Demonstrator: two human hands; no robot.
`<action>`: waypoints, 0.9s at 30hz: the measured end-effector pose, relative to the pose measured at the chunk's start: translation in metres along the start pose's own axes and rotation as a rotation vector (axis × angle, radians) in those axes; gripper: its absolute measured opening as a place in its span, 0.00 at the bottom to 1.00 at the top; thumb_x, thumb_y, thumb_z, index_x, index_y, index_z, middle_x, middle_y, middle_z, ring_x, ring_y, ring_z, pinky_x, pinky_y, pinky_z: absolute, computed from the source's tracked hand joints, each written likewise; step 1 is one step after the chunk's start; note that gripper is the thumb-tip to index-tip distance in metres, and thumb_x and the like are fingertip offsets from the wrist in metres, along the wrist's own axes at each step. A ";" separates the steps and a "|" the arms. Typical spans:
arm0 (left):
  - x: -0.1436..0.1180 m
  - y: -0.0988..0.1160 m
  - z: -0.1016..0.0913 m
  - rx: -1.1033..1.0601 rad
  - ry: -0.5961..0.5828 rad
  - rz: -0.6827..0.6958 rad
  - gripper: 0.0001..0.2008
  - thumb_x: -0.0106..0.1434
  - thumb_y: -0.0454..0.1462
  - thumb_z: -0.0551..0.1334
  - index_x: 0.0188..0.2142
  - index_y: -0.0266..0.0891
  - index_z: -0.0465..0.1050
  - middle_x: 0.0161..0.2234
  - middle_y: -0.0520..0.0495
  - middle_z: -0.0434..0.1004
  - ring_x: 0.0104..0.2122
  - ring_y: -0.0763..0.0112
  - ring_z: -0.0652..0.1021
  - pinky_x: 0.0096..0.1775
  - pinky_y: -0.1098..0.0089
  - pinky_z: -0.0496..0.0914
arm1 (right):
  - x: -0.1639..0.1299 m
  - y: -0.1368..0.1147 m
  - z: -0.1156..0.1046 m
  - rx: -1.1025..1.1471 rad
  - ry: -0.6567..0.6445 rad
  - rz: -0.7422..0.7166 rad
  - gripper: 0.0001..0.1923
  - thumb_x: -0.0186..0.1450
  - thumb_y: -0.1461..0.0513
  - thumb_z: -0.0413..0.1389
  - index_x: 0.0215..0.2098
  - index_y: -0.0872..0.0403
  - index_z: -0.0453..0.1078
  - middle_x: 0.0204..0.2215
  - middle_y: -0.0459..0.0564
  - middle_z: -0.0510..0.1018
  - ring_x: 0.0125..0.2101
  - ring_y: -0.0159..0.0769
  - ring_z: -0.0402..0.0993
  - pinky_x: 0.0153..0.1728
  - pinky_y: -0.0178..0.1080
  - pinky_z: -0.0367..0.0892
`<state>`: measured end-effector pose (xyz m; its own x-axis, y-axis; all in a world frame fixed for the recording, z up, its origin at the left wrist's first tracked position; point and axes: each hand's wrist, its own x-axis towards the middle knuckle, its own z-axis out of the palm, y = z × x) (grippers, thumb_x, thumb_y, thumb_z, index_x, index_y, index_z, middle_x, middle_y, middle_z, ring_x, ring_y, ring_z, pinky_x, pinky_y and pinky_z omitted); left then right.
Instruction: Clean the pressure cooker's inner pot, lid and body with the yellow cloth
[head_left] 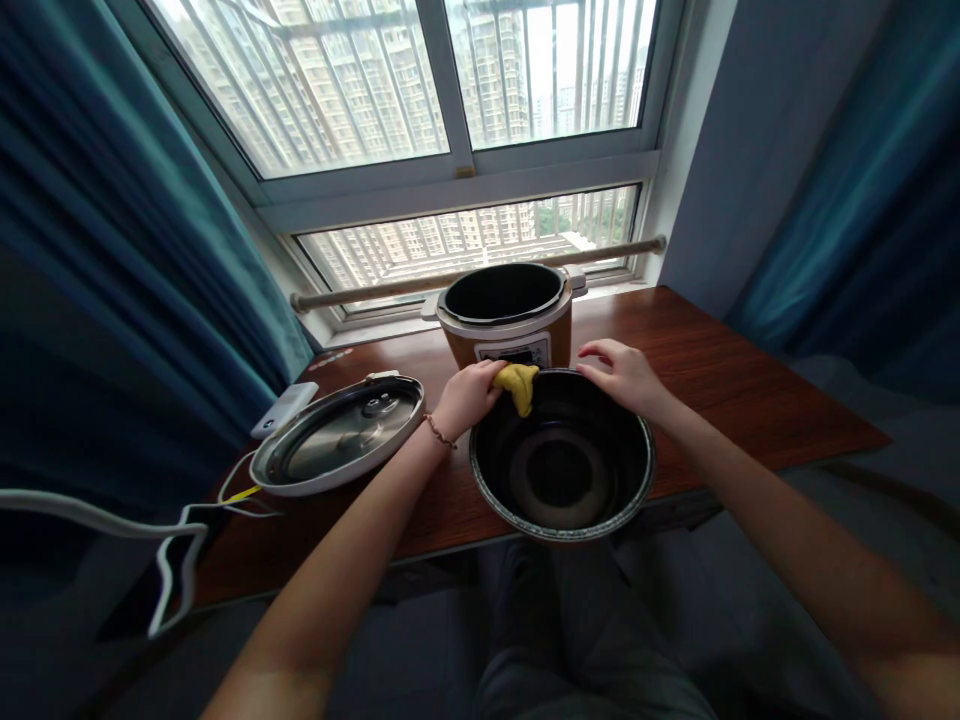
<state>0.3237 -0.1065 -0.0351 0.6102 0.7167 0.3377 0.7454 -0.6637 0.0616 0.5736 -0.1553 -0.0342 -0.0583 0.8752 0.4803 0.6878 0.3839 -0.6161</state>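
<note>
1. A person's left hand (466,395), near the centre of the frame, pinches a folded yellow cloth (517,384) at the far rim of a dark cooking pot (562,470). The grip is closed on the cloth, one end of which hangs over the pot's inner wall.

2. The right hand (616,372), right of centre, rests at the same far rim with fingers and thumb spread apart. Whether they grip the rim cannot be told.

3. The pot sits just below centre, mouth upward, at the front edge of a reddish-brown table (720,370). Its near rim overlaps that edge in the view; how it is supported underneath is hidden.

4. Directly behind stands the cooker body (506,335), its dark well open to view. Left of centre, the lid (337,440) lies with its metallic inner face showing, near a white device (285,408).

5. The step in hand appears to be wiping the pot, with the cloth at the rim and upper wall.

6. The next move would seem to call for a steadying right hand at the rim and firm cloth contact along the curve, without pushing the pot off the table's edge.
</note>
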 end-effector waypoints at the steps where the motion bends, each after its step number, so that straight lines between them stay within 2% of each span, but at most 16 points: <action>1: -0.001 0.002 0.000 0.025 -0.010 -0.017 0.22 0.57 0.34 0.55 0.52 0.41 0.61 0.43 0.46 0.71 0.41 0.66 0.72 0.41 0.70 0.66 | -0.010 0.005 -0.005 -0.076 0.043 0.047 0.14 0.57 0.60 0.55 0.40 0.57 0.70 0.40 0.54 0.75 0.41 0.39 0.71 0.44 0.41 0.65; 4: 0.000 0.013 -0.001 0.142 -0.045 -0.041 0.23 0.58 0.36 0.54 0.54 0.46 0.59 0.42 0.46 0.71 0.39 0.64 0.73 0.36 0.69 0.66 | -0.037 0.016 -0.006 -0.181 0.020 0.213 0.21 0.56 0.62 0.56 0.47 0.61 0.66 0.43 0.59 0.73 0.43 0.43 0.70 0.45 0.42 0.65; 7: 0.001 0.020 -0.003 0.219 -0.102 -0.056 0.20 0.59 0.38 0.53 0.52 0.47 0.62 0.40 0.45 0.72 0.38 0.62 0.73 0.35 0.69 0.65 | -0.050 0.022 0.002 -0.170 -0.057 0.329 0.20 0.58 0.67 0.52 0.49 0.61 0.66 0.45 0.57 0.73 0.45 0.43 0.70 0.46 0.40 0.63; 9: -0.002 0.019 -0.007 0.206 -0.152 -0.098 0.18 0.59 0.39 0.54 0.49 0.44 0.65 0.39 0.45 0.73 0.38 0.62 0.73 0.36 0.69 0.65 | -0.051 0.023 0.005 -0.143 -0.054 0.374 0.20 0.58 0.69 0.49 0.49 0.60 0.67 0.46 0.56 0.73 0.46 0.42 0.69 0.48 0.39 0.62; 11: -0.010 0.013 -0.013 0.131 -0.206 -0.188 0.17 0.58 0.42 0.54 0.46 0.42 0.67 0.37 0.44 0.75 0.37 0.62 0.74 0.37 0.69 0.65 | -0.050 0.022 0.006 -0.115 -0.037 0.398 0.21 0.58 0.70 0.48 0.49 0.60 0.67 0.46 0.55 0.73 0.47 0.41 0.68 0.48 0.38 0.62; 15: -0.034 -0.003 -0.024 -0.170 -0.300 -0.359 0.18 0.56 0.46 0.55 0.40 0.40 0.72 0.35 0.45 0.76 0.36 0.61 0.75 0.37 0.69 0.66 | -0.050 0.021 0.005 -0.090 -0.012 0.406 0.21 0.58 0.69 0.48 0.49 0.58 0.67 0.46 0.54 0.73 0.47 0.41 0.69 0.48 0.38 0.62; 18: -0.047 -0.010 -0.027 -0.352 -0.362 -0.414 0.19 0.53 0.47 0.55 0.38 0.36 0.73 0.33 0.45 0.77 0.34 0.61 0.76 0.35 0.69 0.67 | -0.051 0.023 0.005 -0.104 -0.012 0.389 0.21 0.57 0.69 0.48 0.48 0.57 0.68 0.45 0.54 0.74 0.46 0.41 0.70 0.47 0.39 0.63; 20: -0.046 -0.011 -0.027 -0.370 -0.389 -0.421 0.19 0.53 0.47 0.56 0.36 0.36 0.74 0.31 0.45 0.77 0.32 0.62 0.76 0.34 0.69 0.67 | -0.051 0.024 0.006 -0.109 -0.012 0.368 0.21 0.57 0.70 0.48 0.47 0.57 0.69 0.44 0.54 0.75 0.45 0.42 0.70 0.47 0.39 0.63; 24: -0.026 -0.010 -0.020 -0.240 -0.344 -0.425 0.17 0.51 0.47 0.58 0.32 0.37 0.74 0.31 0.43 0.77 0.33 0.60 0.76 0.35 0.69 0.67 | -0.053 0.025 0.008 -0.109 0.003 0.331 0.21 0.56 0.70 0.47 0.47 0.57 0.69 0.43 0.55 0.75 0.44 0.42 0.71 0.46 0.41 0.64; 27: -0.008 -0.012 -0.009 -0.272 -0.253 -0.438 0.19 0.52 0.48 0.57 0.36 0.37 0.74 0.35 0.42 0.77 0.37 0.58 0.76 0.37 0.67 0.67 | -0.054 0.025 0.010 -0.125 0.034 0.339 0.21 0.56 0.70 0.47 0.46 0.57 0.69 0.43 0.55 0.75 0.44 0.43 0.71 0.46 0.41 0.64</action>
<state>0.3070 -0.1065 -0.0300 0.3304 0.9438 -0.0065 0.8677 -0.3010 0.3956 0.5868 -0.1901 -0.0817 0.2108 0.9354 0.2838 0.7475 0.0329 -0.6635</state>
